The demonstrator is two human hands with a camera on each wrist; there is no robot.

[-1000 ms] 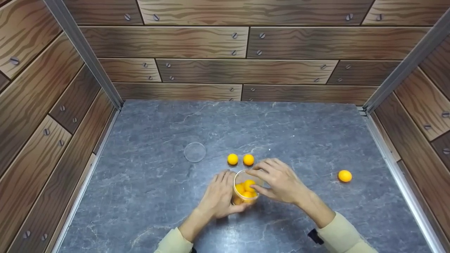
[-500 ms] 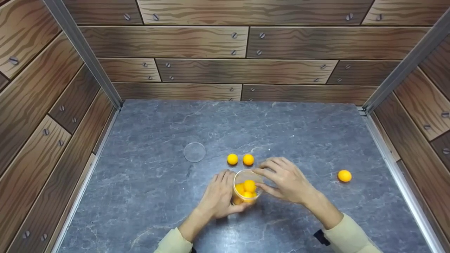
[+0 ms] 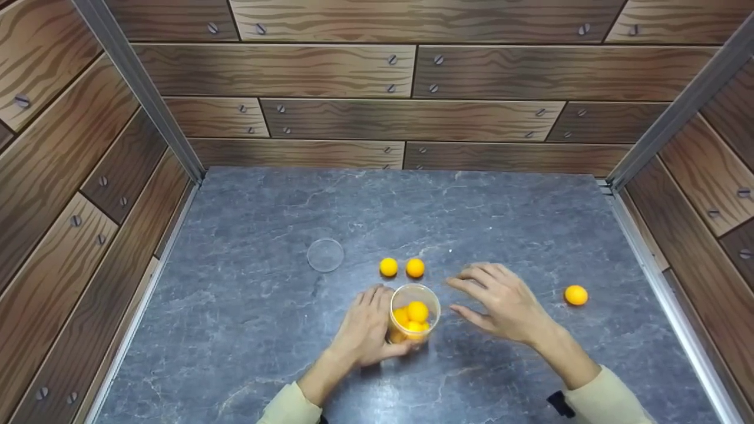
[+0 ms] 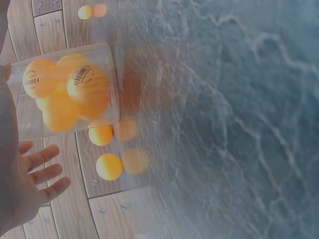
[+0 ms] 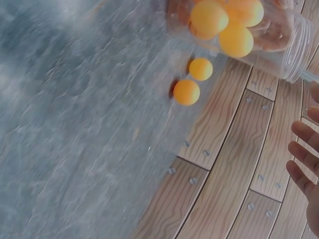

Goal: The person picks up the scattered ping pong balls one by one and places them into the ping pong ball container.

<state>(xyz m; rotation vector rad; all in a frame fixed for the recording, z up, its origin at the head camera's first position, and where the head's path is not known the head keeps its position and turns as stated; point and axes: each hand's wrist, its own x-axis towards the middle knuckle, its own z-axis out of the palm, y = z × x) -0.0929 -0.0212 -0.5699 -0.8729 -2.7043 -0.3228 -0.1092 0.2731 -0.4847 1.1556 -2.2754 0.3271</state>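
A clear plastic jar (image 3: 415,293) with a threaded neck stands on the table, holding several orange table tennis balls (image 3: 417,312). My left hand (image 3: 363,330) holds it from the left, thumb round the front and fingers along the far left side. My right hand (image 3: 500,303) hovers right of the jar with nothing in it, thumb and fingers apart. Dark print shows on a ball (image 4: 87,84) through the jar wall in the left wrist view. Just behind the jar lie two loose balls, a left one (image 3: 388,267) and a right one (image 3: 415,268).
Another orange ball (image 3: 576,295) lies far to the right on the grey marbled table (image 3: 253,206). A clear round lid (image 3: 325,255) rests flat, back left of the jar. Wood-patterned walls (image 3: 330,70) with metal corner strips enclose the back and sides.
My right hand has drawn back from the jar's mouth and moved right. My left hand, the jar and the loose balls have stayed in place.
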